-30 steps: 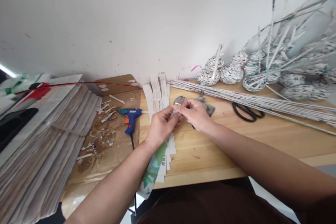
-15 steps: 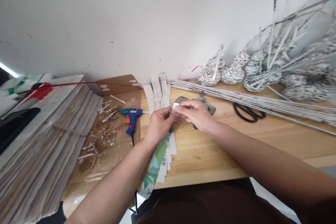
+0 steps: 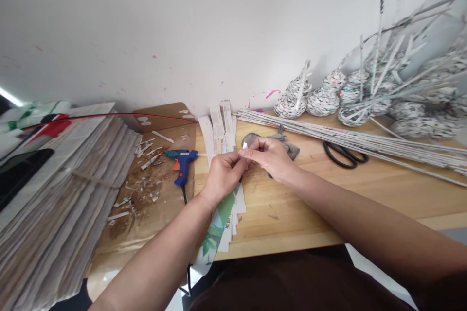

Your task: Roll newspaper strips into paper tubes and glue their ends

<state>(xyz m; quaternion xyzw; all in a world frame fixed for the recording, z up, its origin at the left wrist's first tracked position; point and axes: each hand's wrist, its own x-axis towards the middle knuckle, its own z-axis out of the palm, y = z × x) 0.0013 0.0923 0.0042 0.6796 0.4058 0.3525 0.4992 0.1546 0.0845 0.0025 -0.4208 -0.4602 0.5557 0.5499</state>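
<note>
My left hand (image 3: pixel 225 173) and my right hand (image 3: pixel 268 157) meet over the strips near the middle of the wooden table. Both pinch a paper strip, whose small white end (image 3: pixel 244 146) sticks up between the fingertips. A green printed part of paper (image 3: pixel 215 233) slants down from under my left hand to the table's front edge. Beneath the hands lie several newspaper strips (image 3: pixel 219 131). Just behind my right hand rests a grey cloth-like item (image 3: pixel 292 149), partly covered.
A blue glue gun (image 3: pixel 185 165) lies left of the hands, beside paper scraps (image 3: pixel 149 155) and a tall newspaper stack (image 3: pixel 83 184). Black-handled scissors (image 3: pixel 345 155), long paper rods (image 3: pixel 328 133) and woven paper shapes (image 3: pixel 323 101) are at the right.
The fingers have drawn closer together around the strip, and less of its white end shows. My left hand has turned slightly. The objects on the table stay put.
</note>
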